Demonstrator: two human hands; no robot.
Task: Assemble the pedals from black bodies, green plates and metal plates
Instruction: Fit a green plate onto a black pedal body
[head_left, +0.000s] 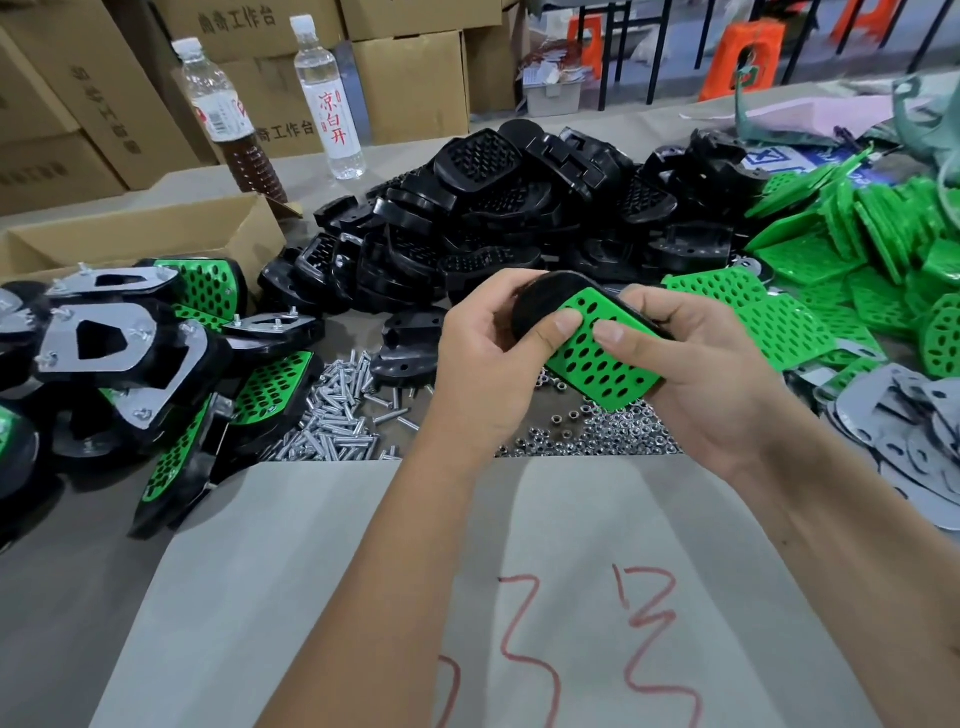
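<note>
Both hands (488, 364) (696, 374) hold plate (597, 358) — on body (540, 296).

One head-worn view looks forward and down, close over the table (322, 545); edges perhaps distorted.

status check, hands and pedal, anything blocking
Left hand and right hand both grip one pedal, thumbs on green plate. Plate sits on black body, no metal plate on it visible. Nothing in the way.

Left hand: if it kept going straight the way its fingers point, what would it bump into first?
The left hand points right, so it would probably first meet the right hand, which also holds the green plate. Depth is hard to judge.
</note>
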